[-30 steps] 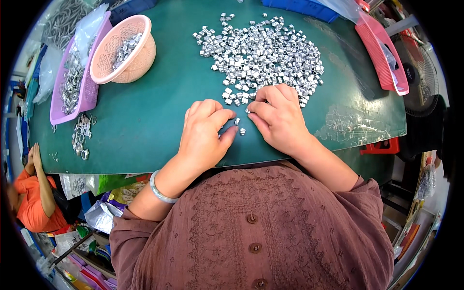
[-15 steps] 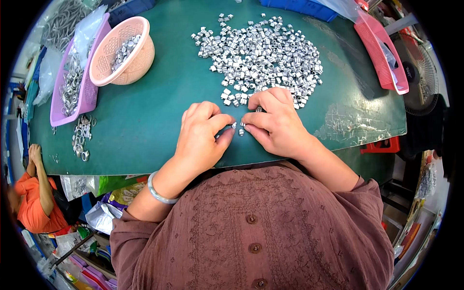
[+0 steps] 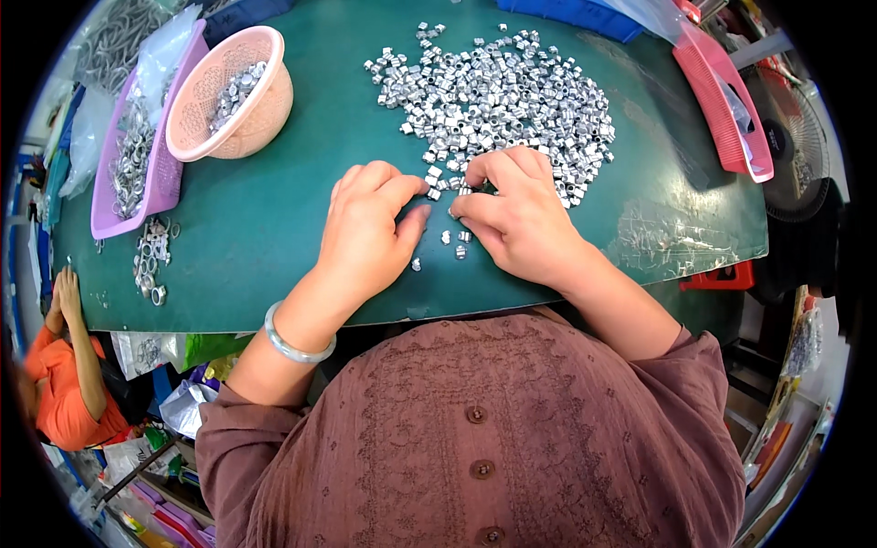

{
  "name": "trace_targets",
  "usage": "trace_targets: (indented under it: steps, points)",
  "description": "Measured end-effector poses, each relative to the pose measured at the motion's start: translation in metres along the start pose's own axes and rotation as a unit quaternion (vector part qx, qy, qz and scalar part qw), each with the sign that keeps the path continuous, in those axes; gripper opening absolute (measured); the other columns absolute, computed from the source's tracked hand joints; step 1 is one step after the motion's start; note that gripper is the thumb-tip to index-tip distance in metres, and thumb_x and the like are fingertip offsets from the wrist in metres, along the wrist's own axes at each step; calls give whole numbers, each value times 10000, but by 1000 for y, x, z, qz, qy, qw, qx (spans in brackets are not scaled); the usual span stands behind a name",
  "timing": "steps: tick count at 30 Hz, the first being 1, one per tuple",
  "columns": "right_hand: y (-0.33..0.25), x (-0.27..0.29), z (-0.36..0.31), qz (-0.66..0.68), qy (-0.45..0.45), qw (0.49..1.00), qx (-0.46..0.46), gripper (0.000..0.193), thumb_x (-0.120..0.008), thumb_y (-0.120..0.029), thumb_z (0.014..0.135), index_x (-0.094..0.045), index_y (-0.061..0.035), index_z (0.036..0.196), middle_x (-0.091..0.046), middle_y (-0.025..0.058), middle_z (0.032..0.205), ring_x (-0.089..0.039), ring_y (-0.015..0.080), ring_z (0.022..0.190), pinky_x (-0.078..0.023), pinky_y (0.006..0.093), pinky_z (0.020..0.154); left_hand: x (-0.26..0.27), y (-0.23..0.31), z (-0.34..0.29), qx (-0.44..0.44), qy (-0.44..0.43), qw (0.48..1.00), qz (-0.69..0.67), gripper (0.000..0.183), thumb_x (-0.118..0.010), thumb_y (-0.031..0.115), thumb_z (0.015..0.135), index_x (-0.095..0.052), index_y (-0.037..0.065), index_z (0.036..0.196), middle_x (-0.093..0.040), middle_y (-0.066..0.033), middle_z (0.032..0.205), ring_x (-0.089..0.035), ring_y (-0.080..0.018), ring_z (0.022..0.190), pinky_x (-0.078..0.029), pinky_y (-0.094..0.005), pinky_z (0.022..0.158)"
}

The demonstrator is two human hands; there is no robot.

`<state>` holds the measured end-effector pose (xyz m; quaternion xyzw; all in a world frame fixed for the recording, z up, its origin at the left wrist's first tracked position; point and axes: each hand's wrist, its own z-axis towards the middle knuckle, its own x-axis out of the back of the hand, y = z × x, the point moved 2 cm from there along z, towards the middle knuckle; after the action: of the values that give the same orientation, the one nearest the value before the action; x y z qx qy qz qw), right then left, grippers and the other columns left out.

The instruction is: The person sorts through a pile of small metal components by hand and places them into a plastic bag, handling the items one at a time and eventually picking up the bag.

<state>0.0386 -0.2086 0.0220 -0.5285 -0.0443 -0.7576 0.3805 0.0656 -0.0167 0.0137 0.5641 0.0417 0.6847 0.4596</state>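
A wide heap of small silvery metal pieces (image 3: 512, 100), blocky with round holes, lies on the green table (image 3: 274, 237). At the heap's near left edge is my left hand (image 3: 370, 219), its index fingertip beside some stray pieces and its thumb held apart; I see nothing between them. Close by on the right, my right hand (image 3: 521, 219) has its thumb and index finger closed at the tips around what looks like one small metal piece (image 3: 453, 214). Its curled fingers hide part of the heap. Several loose pieces (image 3: 461, 252) lie between and below my hands.
A peach basket (image 3: 265, 119) and a purple basket (image 3: 164, 187) hold metal parts at the left. Rings and scraps (image 3: 150, 260) lie near them. A pink basket (image 3: 717, 100) stands far right by a fan (image 3: 786, 137). Another person's hands (image 3: 68, 294) rest at the left table edge.
My left hand has moved up toward the heap and its fingertips have parted from a small piece. My right hand has shifted slightly up. More loose pieces now lie between my hands.
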Motion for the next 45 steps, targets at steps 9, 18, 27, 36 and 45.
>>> trace_targets:
  steps: [9, 18, 27, 36, 45]
  points:
    - [0, -2, 0, 20, 8, 999, -32, 146, -772, -157, 709, -679, -113, 813, -558, 30, 957, -503, 245, 975, -359, 405, 884, -7, -2, 10, -10, -9, 1000, -7, 164, -762, 26, 716, -669, 53, 849, -578, -74, 808, -553, -286, 799, -452, -383, 715]
    - [-2, -9, -3, 35, 19, 999, -27, 109, -755, -133, 717, -679, -109, 791, -551, 21, 923, -500, 236, 941, -362, 394, 865, -2, -3, 10, -33, -42, 999, -6, 88, -722, 42, 770, -645, 34, 812, -552, -85, 781, -535, -293, 779, -437, -390, 715]
    - [-2, -8, -8, 61, 26, 997, -28, 73, -727, -96, 727, -678, -116, 777, -565, 6, 908, -509, 229, 913, -368, 378, 836, 3, -2, 7, -33, -46, 998, -17, 54, -712, 38, 788, -668, 32, 819, -570, -81, 775, -545, -288, 766, -444, -386, 714]
    - [1, -5, -18, 67, 39, 997, -13, 62, -736, -96, 719, -703, -127, 761, -580, -14, 866, -514, 218, 878, -368, 368, 804, 4, -2, 5, -36, -30, 999, -9, 64, -714, 40, 793, -704, 30, 856, -594, -74, 779, -557, -280, 759, -453, -381, 700]
    - [3, 6, -13, 3, 61, 997, -39, 211, -747, -37, 714, -728, -101, 913, -599, 24, 929, -532, 226, 861, -382, 355, 793, 2, 4, 4, -43, -43, 998, -29, 119, -671, 2, 810, -704, 15, 924, -605, -94, 823, -566, -286, 789, -464, -372, 727]
